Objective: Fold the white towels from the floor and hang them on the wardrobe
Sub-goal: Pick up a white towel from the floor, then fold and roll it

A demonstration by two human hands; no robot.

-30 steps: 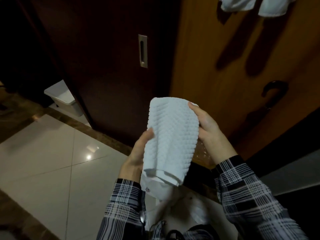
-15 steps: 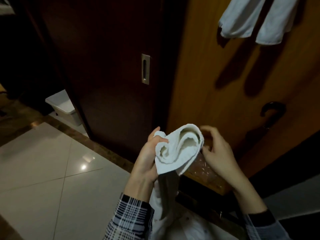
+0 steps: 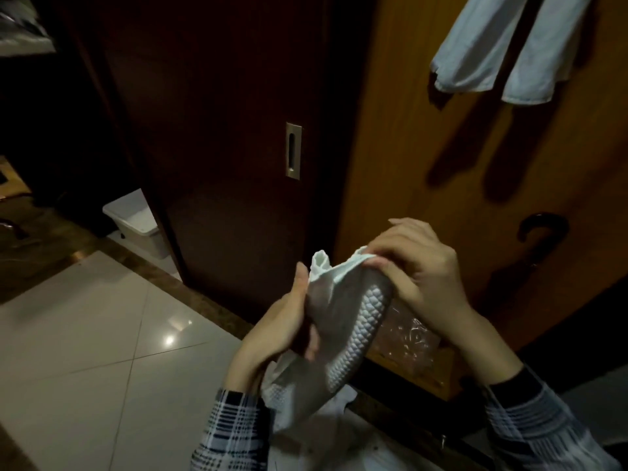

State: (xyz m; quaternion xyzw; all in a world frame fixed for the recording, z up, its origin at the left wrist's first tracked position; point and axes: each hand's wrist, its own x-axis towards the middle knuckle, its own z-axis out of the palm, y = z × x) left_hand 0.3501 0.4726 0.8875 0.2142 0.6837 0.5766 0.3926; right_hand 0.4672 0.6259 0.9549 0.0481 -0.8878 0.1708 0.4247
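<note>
A white waffle-textured towel (image 3: 346, 321) hangs bunched between my two hands at chest height, in front of the wardrobe. My left hand (image 3: 278, 321) grips its left side, with the thumb pressed along the cloth. My right hand (image 3: 418, 277) pinches the towel's upper edge from the right, fingers curled over it. The towel's lower end droops toward my sleeves. Two white towels (image 3: 503, 52) hang over the light wooden wardrobe door (image 3: 407, 147) at the upper right.
A dark sliding wardrobe door (image 3: 221, 164) with a metal recessed handle (image 3: 293, 151) stands to the left. A white lidded bin (image 3: 136, 222) sits on the floor beyond it. Glossy pale tiles (image 3: 102, 334) cover the floor. A dark hook-shaped handle (image 3: 540, 229) is at right.
The towel went from flat and spread between my hands to bunched up. My right hand let go, then took hold of the upper edge again. The view tilted upward.
</note>
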